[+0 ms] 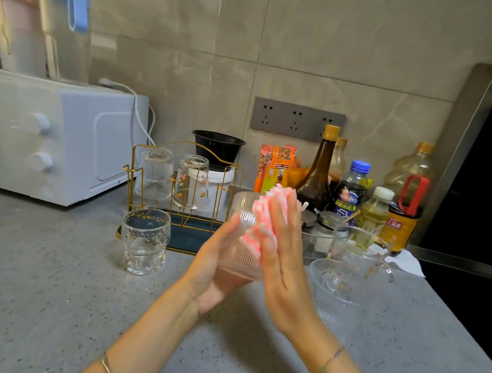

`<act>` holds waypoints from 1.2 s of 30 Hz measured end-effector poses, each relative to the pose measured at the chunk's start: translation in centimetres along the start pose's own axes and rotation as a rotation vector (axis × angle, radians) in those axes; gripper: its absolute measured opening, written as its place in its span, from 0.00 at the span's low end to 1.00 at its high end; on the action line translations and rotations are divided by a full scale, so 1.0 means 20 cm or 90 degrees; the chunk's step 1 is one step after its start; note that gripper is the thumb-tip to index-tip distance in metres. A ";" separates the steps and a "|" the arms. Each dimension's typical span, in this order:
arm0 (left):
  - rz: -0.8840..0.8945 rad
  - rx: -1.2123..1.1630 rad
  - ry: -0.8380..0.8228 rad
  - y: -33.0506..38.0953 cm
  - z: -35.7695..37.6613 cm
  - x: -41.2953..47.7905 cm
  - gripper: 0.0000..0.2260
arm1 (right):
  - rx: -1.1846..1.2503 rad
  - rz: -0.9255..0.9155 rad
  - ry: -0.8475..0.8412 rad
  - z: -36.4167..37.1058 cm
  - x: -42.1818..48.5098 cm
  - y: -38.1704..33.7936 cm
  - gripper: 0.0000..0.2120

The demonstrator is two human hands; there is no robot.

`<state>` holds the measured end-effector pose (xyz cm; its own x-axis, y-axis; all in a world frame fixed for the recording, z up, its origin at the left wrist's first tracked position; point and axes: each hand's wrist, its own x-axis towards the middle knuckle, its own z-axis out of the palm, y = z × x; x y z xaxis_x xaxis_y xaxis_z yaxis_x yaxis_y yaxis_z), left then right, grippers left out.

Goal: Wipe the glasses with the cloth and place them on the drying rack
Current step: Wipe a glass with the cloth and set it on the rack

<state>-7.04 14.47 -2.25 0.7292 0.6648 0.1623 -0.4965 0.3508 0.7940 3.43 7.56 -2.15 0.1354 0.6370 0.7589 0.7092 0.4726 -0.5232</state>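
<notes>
My left hand (212, 275) cups a clear ribbed glass (242, 248) from below and the left, above the counter. My right hand (280, 252) presses a pink and white cloth (261, 219) flat against the glass's right side with straight fingers. Behind them stands the gold wire drying rack (187, 151) with two glasses hung upside down on it, a ribbed one (155, 173) and a flowered one (193, 181). An embossed glass (144, 240) stands upright left of the rack's front. A ribbed glass (330, 285) and a handled glass mug (361, 250) stand to the right.
A white toaster oven (52, 137) sits at the back left with jugs on top. Sauce and oil bottles (318, 170) crowd the back right by the wall sockets. A black pot (217, 147) and white tub stand behind the rack. A dark hob (475, 276) borders the right.
</notes>
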 end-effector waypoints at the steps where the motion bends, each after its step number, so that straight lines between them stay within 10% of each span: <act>1: -0.013 -0.032 0.003 0.01 0.02 0.00 0.22 | -0.008 -0.020 -0.015 0.01 -0.03 -0.02 0.24; 36: 0.016 -0.008 -0.031 0.25 0.19 -0.37 0.24 | -0.042 -0.086 -0.027 -0.04 -0.06 -0.45 0.24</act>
<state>-13.05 8.82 2.66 0.7380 0.6411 0.2106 -0.5205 0.3422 0.7823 -2.62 1.99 1.94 0.0074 0.5966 0.8025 0.7631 0.5153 -0.3901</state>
